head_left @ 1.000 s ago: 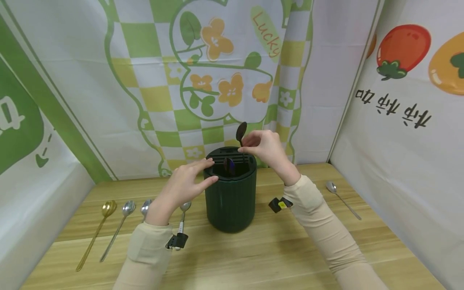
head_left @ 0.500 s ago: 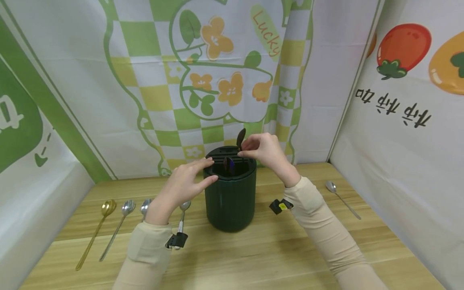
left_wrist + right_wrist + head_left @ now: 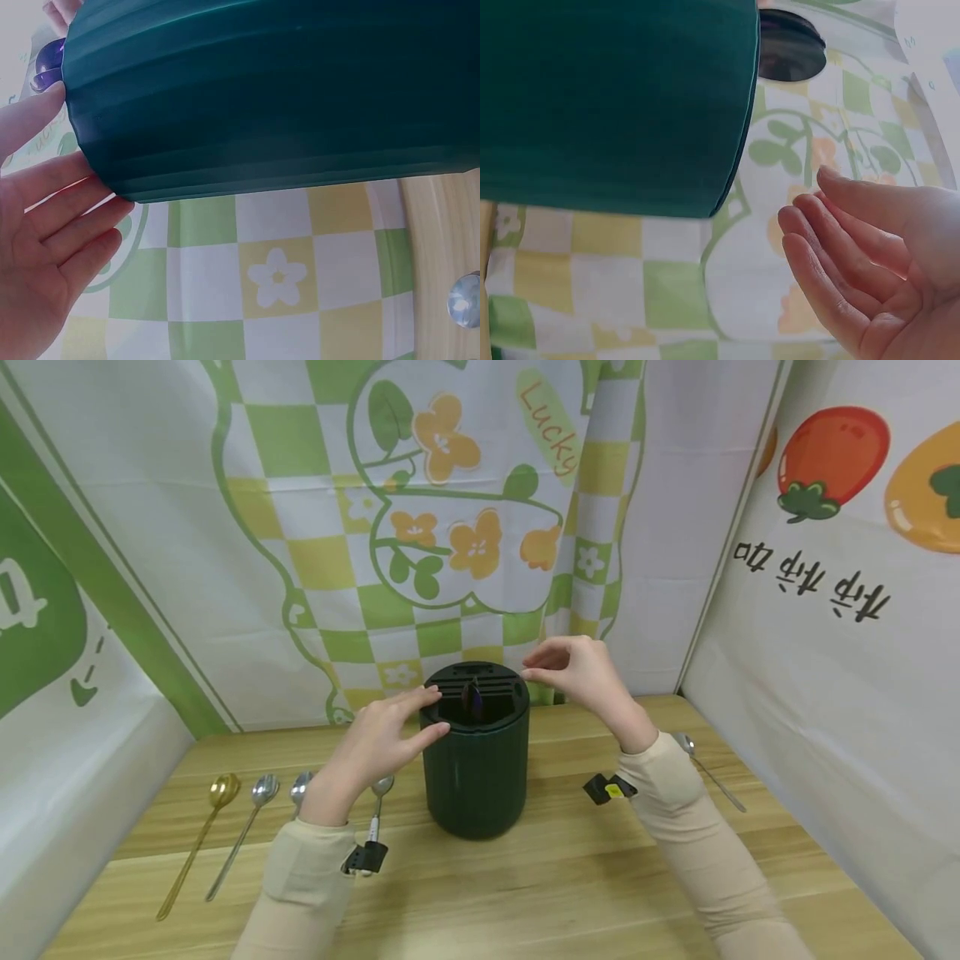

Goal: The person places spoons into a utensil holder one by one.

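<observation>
The green holder [image 3: 476,781] stands upright (long axis vertical), opening upward.

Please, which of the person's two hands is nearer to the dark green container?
Left. The left hand touches the dark green container with its fingertips at the top left; the right hand is apart from it, just off the top right.
</observation>
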`<state>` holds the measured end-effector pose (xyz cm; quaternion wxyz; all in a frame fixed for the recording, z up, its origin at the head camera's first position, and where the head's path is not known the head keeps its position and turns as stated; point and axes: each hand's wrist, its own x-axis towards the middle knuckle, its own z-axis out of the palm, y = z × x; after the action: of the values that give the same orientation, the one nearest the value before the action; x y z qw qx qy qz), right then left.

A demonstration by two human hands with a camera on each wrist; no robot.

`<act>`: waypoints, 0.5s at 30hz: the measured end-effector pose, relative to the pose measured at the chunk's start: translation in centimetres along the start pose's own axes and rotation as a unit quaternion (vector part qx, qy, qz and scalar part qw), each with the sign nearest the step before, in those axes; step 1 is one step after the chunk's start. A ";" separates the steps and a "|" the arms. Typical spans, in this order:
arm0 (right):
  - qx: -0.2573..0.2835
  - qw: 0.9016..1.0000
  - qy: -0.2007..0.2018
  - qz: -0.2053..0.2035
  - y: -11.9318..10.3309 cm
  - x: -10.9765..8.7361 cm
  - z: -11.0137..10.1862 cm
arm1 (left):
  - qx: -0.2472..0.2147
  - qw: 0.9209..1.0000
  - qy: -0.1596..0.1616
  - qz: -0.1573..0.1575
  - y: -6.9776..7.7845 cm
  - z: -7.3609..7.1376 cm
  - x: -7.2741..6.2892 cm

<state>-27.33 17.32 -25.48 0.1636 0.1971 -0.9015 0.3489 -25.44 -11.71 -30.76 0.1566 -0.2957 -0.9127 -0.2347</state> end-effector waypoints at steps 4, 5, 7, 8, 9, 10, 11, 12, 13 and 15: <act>0.005 1.000 0.011 0.010 1.3 -0.3 -0.5 | -0.001 1.000 -0.002 -0.002 0.0 0.0 0.0; 0.006 1.000 0.013 0.015 1.7 -0.4 -0.5 | 0.000 1.000 -0.002 -0.002 0.0 0.0 0.0; 0.011 0.999 0.016 0.028 2.5 -0.5 -0.8 | 0.000 1.000 -0.001 -0.002 -0.1 0.0 0.0; 0.014 0.999 0.017 0.035 2.9 -0.6 -0.9 | -0.001 1.000 -0.001 -0.002 -0.1 0.1 0.0; 0.019 0.999 0.019 0.043 3.3 -0.8 -1.0 | -0.001 1.000 -0.001 -0.001 -0.1 0.1 0.0; 0.021 0.998 0.022 0.049 3.8 -0.9 -1.1 | -0.001 1.000 -0.001 -0.001 -0.1 0.1 0.0; 0.022 0.998 0.025 0.055 4.3 -1.1 -1.2 | -0.001 1.000 -0.001 -0.001 -0.1 0.1 0.0; 0.025 0.997 0.028 0.060 4.7 -1.2 -1.4 | -0.001 1.000 -0.001 -0.001 -0.1 0.1 -0.1; 0.026 0.997 0.032 0.063 5.3 -1.4 -1.5 | -0.001 1.000 -0.002 -0.001 -0.1 0.2 -0.1; 0.028 0.996 0.040 0.072 6.2 -1.7 -1.8 | -0.001 1.000 -0.002 -0.002 -0.1 0.2 -0.1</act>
<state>-28.46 23.19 -28.51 0.1684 0.1225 -0.8961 0.3921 -25.50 -11.73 -31.01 0.1537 -0.2949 -0.9132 -0.2354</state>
